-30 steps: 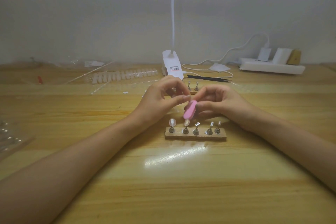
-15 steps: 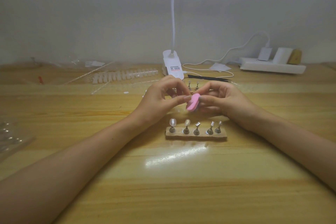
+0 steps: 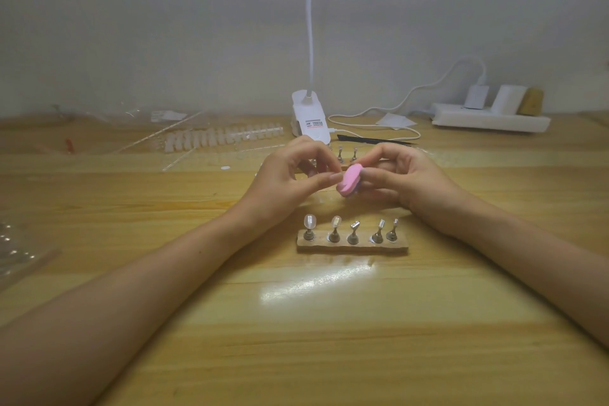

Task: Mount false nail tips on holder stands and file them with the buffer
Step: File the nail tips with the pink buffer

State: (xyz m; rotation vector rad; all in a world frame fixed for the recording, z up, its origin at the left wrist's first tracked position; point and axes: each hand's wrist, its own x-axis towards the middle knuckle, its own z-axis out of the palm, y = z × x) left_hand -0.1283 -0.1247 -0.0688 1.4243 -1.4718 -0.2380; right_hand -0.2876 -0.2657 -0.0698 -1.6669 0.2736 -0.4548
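Observation:
My left hand (image 3: 286, 180) pinches a small holder stand (image 3: 312, 168) between thumb and forefinger; the fingers hide most of it and whatever is on its top. My right hand (image 3: 407, 176) grips a pink oval buffer (image 3: 448, 181), whose face rests against my left fingertips. In front of both hands lies a wooden base (image 3: 352, 246) with several metal holder stands. The two leftmost stands carry clear nail tips (image 3: 309, 221). A second base behind my hands shows two bare stands (image 3: 347, 155).
A strip of spare nail tips (image 3: 224, 137) and clear plastic packaging lie at the back left. Behind my hands are a white clip lamp (image 3: 309, 117), its cable, black tweezers (image 3: 375, 140) and a power strip (image 3: 491, 117). A plastic bag (image 3: 19, 250) sits at the left edge.
My right hand lifted the pink buffer away from the front stands and up to my left fingertips, where it has tilted flatter. My left hand stayed nearly still.

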